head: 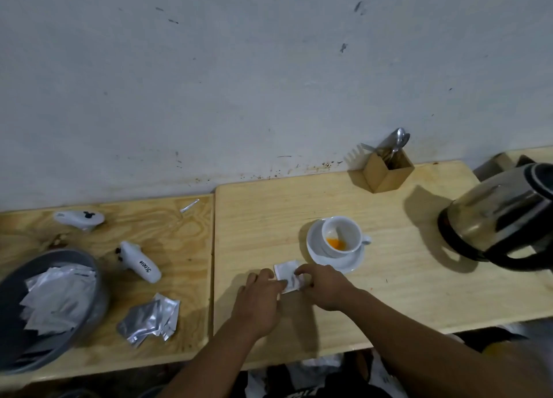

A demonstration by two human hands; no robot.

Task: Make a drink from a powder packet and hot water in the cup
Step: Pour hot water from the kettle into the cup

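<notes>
Over on the left, a grey bowl (89,266) holds spare sachets, and 2 or 3 more lie loose beside it. Next, on the table (404,302), both hands press 1 flattened packet (287,270): the left hand (258,303) has its fingers together on the near edge, the right hand (324,285) pinches the far side. The packet looks spent, so I'd fold it tight and put it clear of the saucer. Right of that, the cup (344,236) shows orange powder at the bottom. The kettle (502,215) stands well apart; pour slowly, spout low, then stir with a spoon from the box (381,173).
</notes>
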